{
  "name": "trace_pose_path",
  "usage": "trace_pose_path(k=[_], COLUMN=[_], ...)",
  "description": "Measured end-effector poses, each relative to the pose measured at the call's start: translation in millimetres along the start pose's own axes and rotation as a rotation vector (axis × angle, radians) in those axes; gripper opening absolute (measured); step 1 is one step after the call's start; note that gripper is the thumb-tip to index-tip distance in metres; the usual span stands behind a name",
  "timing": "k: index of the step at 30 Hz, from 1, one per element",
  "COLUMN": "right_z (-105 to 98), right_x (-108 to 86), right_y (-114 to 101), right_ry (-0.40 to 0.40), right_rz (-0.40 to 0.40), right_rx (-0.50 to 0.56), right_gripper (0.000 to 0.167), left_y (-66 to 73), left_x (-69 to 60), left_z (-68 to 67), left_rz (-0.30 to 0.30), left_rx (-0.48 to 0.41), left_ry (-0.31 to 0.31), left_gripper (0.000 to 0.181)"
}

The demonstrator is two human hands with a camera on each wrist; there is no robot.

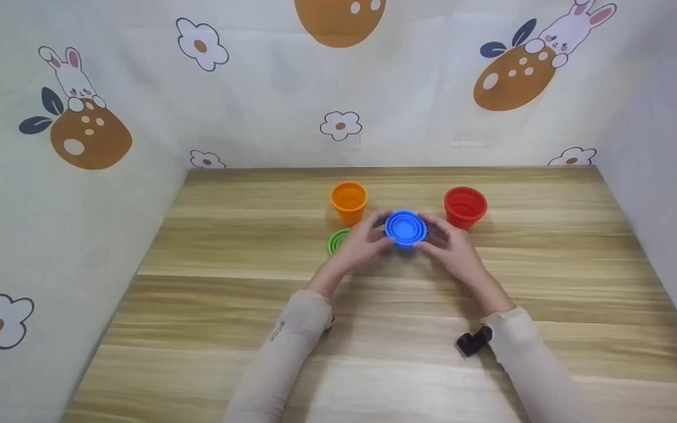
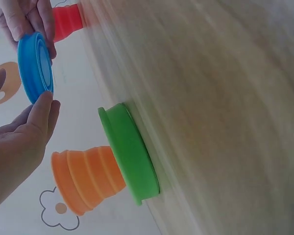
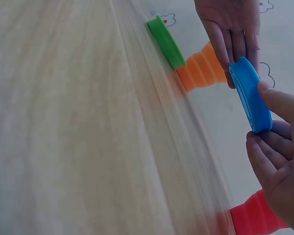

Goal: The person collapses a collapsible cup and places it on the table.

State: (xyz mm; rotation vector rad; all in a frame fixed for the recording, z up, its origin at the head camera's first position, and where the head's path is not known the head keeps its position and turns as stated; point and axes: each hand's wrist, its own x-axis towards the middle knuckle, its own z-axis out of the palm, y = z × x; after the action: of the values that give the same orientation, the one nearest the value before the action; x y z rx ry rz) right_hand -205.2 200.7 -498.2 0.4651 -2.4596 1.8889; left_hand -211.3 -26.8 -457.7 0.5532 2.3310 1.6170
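Note:
A blue collapsible cup (image 1: 406, 229), folded flat into rings, is held up off the table between both hands. My left hand (image 1: 363, 244) pinches its left edge between thumb and fingers. On the opposite edge, my right hand (image 1: 456, 249) grips it the same way. Both wrist views show the blue cup from its side, clear of the wood. A flattened green collapsible cup (image 2: 130, 154) lies on the table by the left hand, which partly hides it in the head view.
Behind the left hand stands an extended orange cup (image 1: 348, 201). An extended red cup (image 1: 465, 207) stands just behind the right hand. The wooden table (image 1: 227, 323) meets patterned walls (image 1: 280, 100) at the back and sides. A black device (image 1: 473, 342) sits at the right wrist.

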Motion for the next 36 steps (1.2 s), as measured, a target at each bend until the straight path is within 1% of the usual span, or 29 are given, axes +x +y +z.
trace_pose_path(k=[5, 9, 12, 16, 19, 26, 33, 36], right_z=[-1, -2, -2, -2, -3, -3, -3, -3], right_x=[1.3, 2.2, 2.4, 4.1, 5.2, 6.2, 7.0, 6.9], right_y=[4, 5, 5, 7, 9, 11, 13, 13], right_ry=[-0.012, -0.023, -0.029, -0.044, -0.058, -0.078, -0.099, -0.104], right_rz=[0.002, 0.007, 0.014, 0.029, 0.039, 0.061, 0.067, 0.066], right_rx=[-0.034, -0.055, -0.060, -0.055, -0.069, -0.154, -0.206, -0.215], right_gripper=[0.063, 0.064, 0.064, 0.064, 0.065, 0.065, 0.064, 0.063], left_y=[-3.5, -5.9, -6.7, -7.2, -7.4, -7.2, -9.0, -9.5], left_x=[2.4, 4.0, 5.1, 6.3, 7.2, 8.8, 11.1, 11.6], left_z=[0.8, 1.1, 1.3, 1.7, 2.2, 4.4, 5.2, 5.3], left_rz=[-0.014, -0.043, -0.069, -0.090, -0.109, -0.147, -0.175, -0.174], left_rx=[0.020, 0.066, 0.118, 0.137, 0.135, 0.089, 0.119, 0.111], left_ry=[-0.011, -0.010, -0.010, -0.018, -0.027, -0.053, -0.066, -0.078], left_gripper=[0.057, 0.058, 0.059, 0.059, 0.059, 0.060, 0.061, 0.062])
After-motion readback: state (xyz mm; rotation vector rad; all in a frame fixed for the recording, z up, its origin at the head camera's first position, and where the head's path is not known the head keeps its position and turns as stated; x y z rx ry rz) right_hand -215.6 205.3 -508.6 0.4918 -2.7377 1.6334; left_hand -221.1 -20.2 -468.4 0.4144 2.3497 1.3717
